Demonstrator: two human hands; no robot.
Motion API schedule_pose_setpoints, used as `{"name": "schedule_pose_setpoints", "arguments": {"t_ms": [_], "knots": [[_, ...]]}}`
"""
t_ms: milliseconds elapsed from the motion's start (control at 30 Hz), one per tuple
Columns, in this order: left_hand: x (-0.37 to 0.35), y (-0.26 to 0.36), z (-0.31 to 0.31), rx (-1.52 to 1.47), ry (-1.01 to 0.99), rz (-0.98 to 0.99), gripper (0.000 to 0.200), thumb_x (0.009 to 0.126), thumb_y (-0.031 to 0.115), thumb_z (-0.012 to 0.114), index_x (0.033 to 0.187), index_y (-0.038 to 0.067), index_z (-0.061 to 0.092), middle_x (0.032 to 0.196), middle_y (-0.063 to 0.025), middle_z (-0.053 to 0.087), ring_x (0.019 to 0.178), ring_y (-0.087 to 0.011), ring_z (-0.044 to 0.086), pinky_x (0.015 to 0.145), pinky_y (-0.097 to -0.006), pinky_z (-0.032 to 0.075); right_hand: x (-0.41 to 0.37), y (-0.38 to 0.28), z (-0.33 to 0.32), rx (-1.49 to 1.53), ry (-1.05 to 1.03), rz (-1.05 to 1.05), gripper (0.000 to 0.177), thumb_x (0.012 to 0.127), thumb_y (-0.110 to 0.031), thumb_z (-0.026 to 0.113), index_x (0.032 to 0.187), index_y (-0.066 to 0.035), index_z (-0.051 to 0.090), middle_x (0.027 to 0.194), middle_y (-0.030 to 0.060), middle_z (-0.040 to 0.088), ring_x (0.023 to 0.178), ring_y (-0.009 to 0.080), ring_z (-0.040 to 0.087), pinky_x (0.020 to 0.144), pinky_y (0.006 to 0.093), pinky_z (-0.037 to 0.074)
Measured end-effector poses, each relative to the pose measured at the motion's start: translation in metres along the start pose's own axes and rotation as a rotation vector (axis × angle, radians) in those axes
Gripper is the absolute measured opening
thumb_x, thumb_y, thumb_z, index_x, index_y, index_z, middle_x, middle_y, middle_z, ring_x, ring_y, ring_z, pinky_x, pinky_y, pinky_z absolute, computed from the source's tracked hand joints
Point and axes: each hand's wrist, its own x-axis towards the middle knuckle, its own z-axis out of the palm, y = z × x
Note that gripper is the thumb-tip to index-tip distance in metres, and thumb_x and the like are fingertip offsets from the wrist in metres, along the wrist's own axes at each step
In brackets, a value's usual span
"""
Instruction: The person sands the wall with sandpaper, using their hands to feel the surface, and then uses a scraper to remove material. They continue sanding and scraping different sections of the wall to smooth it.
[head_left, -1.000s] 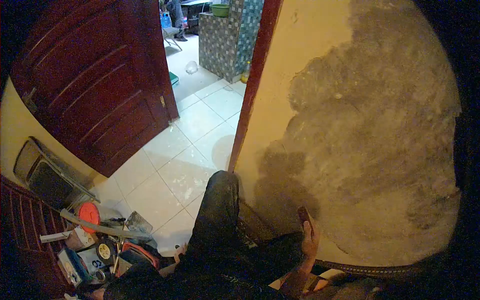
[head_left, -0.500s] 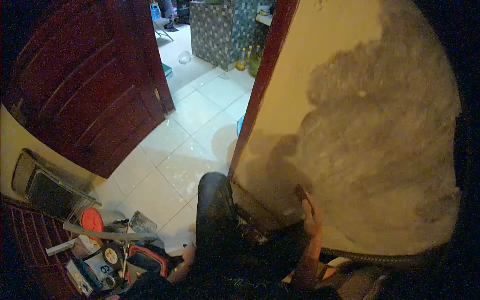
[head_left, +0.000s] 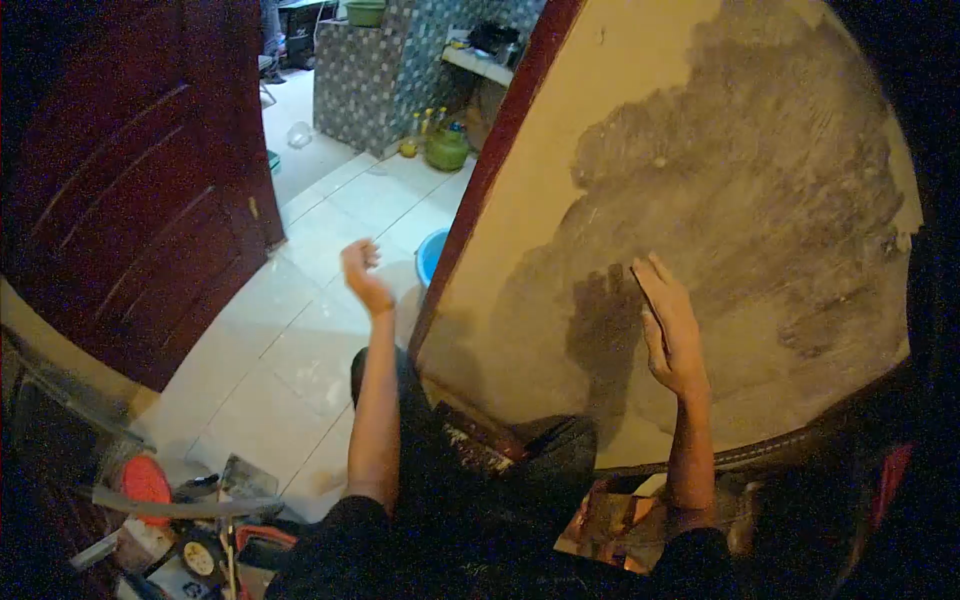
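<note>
My left hand is raised over the tiled floor left of the door frame, its fingers curled in, with no object visible in them. On the other side, my right hand is up close to the yellow wall, its fingers long and nearly straight. A thin dark-edged sheet shows between its thumb and fingers; its kind is not clear. Around and above this hand a large grey-brown patch covers the wall, with the hand's shadow beside it. My bent knee is below my left hand.
A dark red door stands ajar at left. Beyond the doorway are a blue basin, a green gas cylinder and a tiled counter. At lower left lie a red lid, a tape roll and other clutter.
My left hand has risen from beside the clutter at lower left to above the floor. My right hand has moved up and right along the wall. The view has shifted right.
</note>
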Motion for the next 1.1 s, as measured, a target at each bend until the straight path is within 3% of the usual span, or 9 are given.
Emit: {"name": "schedule_pose_setpoints", "arguments": {"t_ms": [100, 233, 400, 467, 600, 767, 933, 1000, 1100], "knots": [[-0.014, 0.01, 0.081, -0.14, -0.015, -0.103, 0.037, 0.105, 0.026, 0.038, 0.098, 0.001, 0.064, 0.094, -0.0132, 0.065, 0.087, -0.0233, 0.06, 0.077, -0.0356, 0.045, 0.026, 0.0, -0.018, -0.201, 0.052, -0.11, 0.058, 0.088, 0.002, 0.055, 0.146, -0.008, 0.052, 0.153, 0.0168, 0.05, 0.144, 0.0418, 0.041, 0.119, 0.051, 0.031], [-0.068, -0.042, 0.123, 0.226, -0.109, 0.262, 0.034, 0.101, 0.028, 0.048, 0.113, -0.001, 0.058, 0.107, -0.0191, 0.064, 0.096, -0.0375, 0.058, 0.085, -0.0495, 0.043, 0.055, -0.006, -0.027, -0.445, 0.002, -0.241, 0.061, 0.086, -0.001, 0.058, 0.146, -0.009, 0.052, 0.154, 0.014, 0.049, 0.145, 0.0375, 0.041, 0.12, 0.0515, 0.031], [-0.103, -0.053, 0.108, 0.361, -0.012, 0.34, 0.049, 0.101, 0.031, 0.047, 0.136, -0.003, 0.052, 0.133, -0.0238, 0.056, 0.122, -0.0422, 0.053, 0.104, -0.0524, 0.037, 0.101, -0.015, -0.027, -0.805, -0.271, -0.486, 0.055, 0.094, -0.014, 0.049, 0.149, -0.015, 0.052, 0.157, 0.0068, 0.048, 0.148, 0.0288, 0.04, 0.122, 0.0537, 0.028], [-0.115, -0.072, 0.099, 0.367, -0.146, 0.298, 0.06, 0.103, 0.031, 0.041, 0.15, -0.005, 0.038, 0.152, -0.0248, 0.042, 0.139, -0.0421, 0.041, 0.114, -0.0512, 0.03, 0.119, -0.004, -0.024, -0.859, -0.282, -0.517, 0.055, 0.095, -0.015, 0.047, 0.149, -0.015, 0.051, 0.158, 0.0065, 0.047, 0.148, 0.0284, 0.04, 0.122, 0.0533, 0.027], [-0.121, -0.095, 0.068, 0.399, -0.427, 0.36, 0.071, 0.105, 0.035, 0.037, 0.155, -0.012, 0.019, 0.162, -0.0339, 0.02, 0.148, -0.0485, 0.026, 0.119, -0.0577, 0.022, 0.173, 0.02, -0.025, -0.925, -0.146, -0.571, 0.055, 0.096, -0.017, 0.045, 0.15, -0.012, 0.049, 0.159, 0.006, 0.045, 0.149, 0.0276, 0.039, 0.123, 0.0531, 0.026], [-0.145, -0.084, 0.067, 0.441, -0.466, 0.318, 0.08, 0.105, 0.042, 0.038, 0.155, -0.015, 0.011, 0.161, -0.0408, 0.006, 0.15, -0.0567, 0.01, 0.12, -0.066, 0.01, 0.197, 0.026, 0.0, -1.051, 0.088, -0.455, 0.054, 0.094, -0.017, 0.046, 0.147, -0.008, 0.051, 0.158, 0.0083, 0.046, 0.15, 0.0281, 0.036, 0.124, 0.0547, 0.022], [-0.151, -0.066, 0.059, 0.495, -0.589, 0.328, 0.095, 0.102, 0.051, 0.046, 0.154, -0.017, 0.005, 0.158, -0.0449, -0.003, 0.149, -0.0608, -0.004, 0.119, -0.0696, 0.003, 0.167, 0.036, 0.074, -0.825, -0.339, -0.74, 0.056, 0.088, -0.022, 0.051, 0.14, -0.003, 0.057, 0.156, 0.0116, 0.047, 0.15, 0.0279, 0.036, 0.125, 0.0591, 0.017], [-0.146, -0.066, 0.051, 0.541, -0.724, 0.318, 0.106, 0.098, 0.057, 0.053, 0.153, -0.018, 0.002, 0.157, -0.0466, -0.007, 0.148, -0.0616, -0.007, 0.119, -0.07, 0.003, 0.177, 0.034, 0.063, -0.817, -0.306, -0.755, 0.056, 0.089, -0.021, 0.051, 0.141, -0.004, 0.057, 0.157, 0.0109, 0.046, 0.15, 0.0273, 0.036, 0.125, 0.0592, 0.017], [-0.144, -0.067, 0.045, 0.533, -0.79, 0.281, 0.111, 0.095, 0.058, 0.057, 0.152, -0.02, 0.002, 0.156, -0.0481, -0.008, 0.148, -0.0622, -0.007, 0.118, -0.0707, 0.002, 0.215, 0.013, 0.021, -1.02, 0.04, -0.553, 0.059, 0.089, -0.016, 0.051, 0.147, -0.006, 0.052, 0.159, 0.0089, 0.045, 0.151, 0.0281, 0.035, 0.125, 0.061, 0.014]]}}
